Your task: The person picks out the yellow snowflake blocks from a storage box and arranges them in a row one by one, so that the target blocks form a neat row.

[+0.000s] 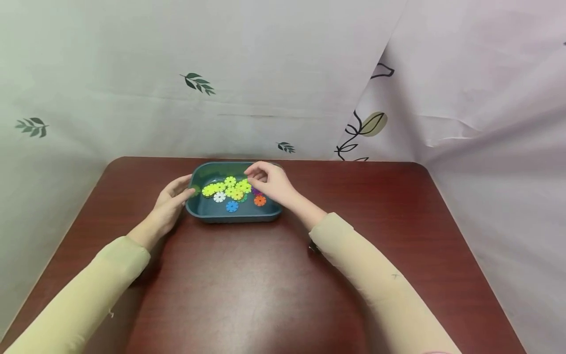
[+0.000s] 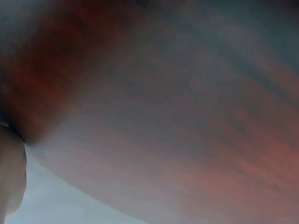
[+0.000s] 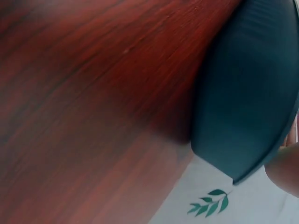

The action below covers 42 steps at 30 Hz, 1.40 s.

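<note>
A dark teal plastic tray [image 1: 234, 219] sits near the table's back edge, with its outer wall [image 3: 247, 88] large in the right wrist view. My left hand [image 1: 170, 201] grips its left end, thumb over the rim and fingers outside. Inside lie several yellow notched discs [image 1: 230, 191], a white disc [image 1: 219, 197], a blue disc [image 1: 232, 206] and an orange disc [image 1: 260, 200]. A green disc [image 1: 196, 190] shows by my left thumb tip. Over the tray's right part, my right hand [image 1: 271, 182] bends its fingers loosely, thumb and index fingertips apart. A purple disc [image 1: 256, 191] is partly hidden beneath it.
The reddish-brown wooden table [image 1: 247, 275] spreads in front of the tray and to both sides. Behind it hangs a pale cloth [image 1: 265, 73] with printed leaves. The left wrist view is mostly blurred table surface.
</note>
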{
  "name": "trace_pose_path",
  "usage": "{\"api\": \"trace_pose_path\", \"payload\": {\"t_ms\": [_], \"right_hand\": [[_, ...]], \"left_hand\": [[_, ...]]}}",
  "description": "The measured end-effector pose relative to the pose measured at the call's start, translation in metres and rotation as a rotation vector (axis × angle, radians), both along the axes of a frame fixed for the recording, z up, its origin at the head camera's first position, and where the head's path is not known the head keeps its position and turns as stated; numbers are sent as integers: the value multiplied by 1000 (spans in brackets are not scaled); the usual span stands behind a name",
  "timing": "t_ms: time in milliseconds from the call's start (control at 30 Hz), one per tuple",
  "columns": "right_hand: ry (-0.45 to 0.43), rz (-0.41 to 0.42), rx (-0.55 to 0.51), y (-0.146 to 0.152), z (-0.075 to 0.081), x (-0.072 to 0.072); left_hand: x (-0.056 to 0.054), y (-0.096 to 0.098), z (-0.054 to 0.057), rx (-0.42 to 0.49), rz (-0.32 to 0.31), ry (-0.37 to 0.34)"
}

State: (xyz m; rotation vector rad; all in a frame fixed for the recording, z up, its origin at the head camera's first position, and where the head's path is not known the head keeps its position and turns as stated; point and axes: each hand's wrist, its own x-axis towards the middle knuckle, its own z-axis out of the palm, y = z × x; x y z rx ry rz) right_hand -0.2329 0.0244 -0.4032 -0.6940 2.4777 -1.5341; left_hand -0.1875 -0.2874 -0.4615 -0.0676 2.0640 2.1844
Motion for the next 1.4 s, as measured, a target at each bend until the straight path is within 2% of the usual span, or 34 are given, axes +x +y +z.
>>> {"api": "trace_pose_path", "payload": {"t_ms": [267,467,733,933,1167,1400], "right_hand": [[-43,24,63,-11,-10,-16],[-98,36,107,-17,-20,-25],[-153,110,172,-30,-21,-33],[-106,162,251,-38,-26,-33],[-36,194,389,-41,-27,-29],[-19,207,419,-43,-28,-30]], "left_hand": [[-2,9,-2,43,12,65],[0,13,-3,28,33,74],[2,13,-4,30,78,94],[5,12,-3,-3,89,86],[4,11,-5,6,89,104],[3,10,-5,0,101,94]]}}
